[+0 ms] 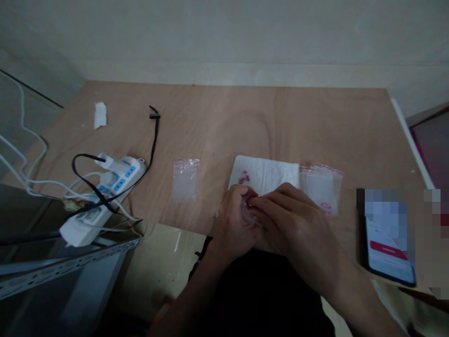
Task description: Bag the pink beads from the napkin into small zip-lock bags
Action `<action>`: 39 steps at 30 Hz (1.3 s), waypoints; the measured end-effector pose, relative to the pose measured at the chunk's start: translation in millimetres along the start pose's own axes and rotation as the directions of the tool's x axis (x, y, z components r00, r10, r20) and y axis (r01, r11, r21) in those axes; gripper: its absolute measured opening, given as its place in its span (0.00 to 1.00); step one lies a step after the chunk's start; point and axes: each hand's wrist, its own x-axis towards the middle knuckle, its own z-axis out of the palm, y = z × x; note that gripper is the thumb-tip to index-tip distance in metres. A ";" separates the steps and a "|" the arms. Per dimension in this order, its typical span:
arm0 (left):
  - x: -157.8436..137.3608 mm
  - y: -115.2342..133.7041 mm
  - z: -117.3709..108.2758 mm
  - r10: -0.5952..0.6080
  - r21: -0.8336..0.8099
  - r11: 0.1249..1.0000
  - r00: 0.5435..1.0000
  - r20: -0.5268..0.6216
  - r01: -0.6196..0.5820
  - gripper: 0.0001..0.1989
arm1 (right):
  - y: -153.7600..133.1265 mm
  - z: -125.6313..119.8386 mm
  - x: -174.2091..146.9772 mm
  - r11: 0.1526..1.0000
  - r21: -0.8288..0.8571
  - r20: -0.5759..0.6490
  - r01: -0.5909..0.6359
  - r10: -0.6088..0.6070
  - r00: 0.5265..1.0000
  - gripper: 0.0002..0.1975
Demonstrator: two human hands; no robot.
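My left hand (233, 220) is curled around a small clear plastic bag (247, 216), close to the table's front edge. Against the bag's upper end, the fingers of my right hand (298, 220) are pinched together; anything between the fingertips is too small to make out. Just beyond both hands lies a white tissue (273, 174), partly covered by them. Several small red pieces (244, 177) rest on its left side. Beside my right hand are overlapping clear zip bags (321, 185), one with pink pieces (326, 207) at the bottom.
Left of my hands, a flat clear zip bag (185, 181) lies on the wooden table (217, 121). A white power strip (122, 180) with tangled cables occupies the left edge. Far right lies a phone (389, 252). A scrap of white paper (100, 115) sits at the back left.
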 end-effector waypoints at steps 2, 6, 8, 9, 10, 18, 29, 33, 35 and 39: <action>-0.3 -0.5 0.0 -0.001 -0.009 1.000 1.000 -0.019 0.001 0.20 | -0.2 -1.4 -0.5 0.999 0.000 0.023 0.037 -0.037 0.999 0.06; -3.8 -0.8 -3.9 -0.006 -0.033 0.999 1.000 -0.018 0.005 0.23 | 3.6 -3.7 -10.3 0.991 0.126 0.006 0.051 -0.053 0.999 0.08; -7.0 2.0 -9.1 0.002 -0.049 0.999 1.000 0.027 -0.001 0.30 | 7.8 -4.7 -18.5 0.983 0.179 -0.016 -0.043 0.047 0.999 0.08; -8.7 4.3 -12.4 -0.002 -0.062 0.998 0.998 0.061 0.006 0.32 | 10.2 -5.3 -22.6 0.974 0.208 -0.014 -0.092 0.097 0.995 0.08; -10.3 6.8 -16.1 -0.012 -0.078 0.997 0.995 0.098 0.020 0.33 | 12.3 -6.0 -26.3 0.961 0.244 -0.005 -0.129 0.134 0.991 0.08; -11.5 11.3 -28.1 -0.153 -0.165 0.971 0.981 0.118 0.172 0.03 | 17.0 -0.3 -42.1 0.842 0.439 -0.075 -0.312 0.381 0.922 0.12; -10.9 26.1 -32.7 -0.122 -0.159 0.976 0.977 0.176 0.151 0.03 | 18.2 4.4 -49.2 0.646 0.671 -0.041 -0.365 0.524 0.851 0.22; -8.7 29.1 -34.4 -0.083 -0.078 0.992 0.975 0.208 0.101 0.02 | 15.0 7.3 -42.9 0.587 0.729 0.052 -0.352 0.466 0.883 0.08; -8.4 30.2 -33.5 -0.080 -0.081 0.992 0.974 0.213 0.099 0.02 | 11.4 10.7 -41.1 0.584 0.741 0.034 -0.331 0.460 0.887 0.03; -7.5 31.4 -29.9 -0.117 -0.201 0.966 0.969 0.218 0.162 0.03 | 5.0 15.1 -41.1 0.617 0.738 -0.050 -0.272 0.452 0.891 0.05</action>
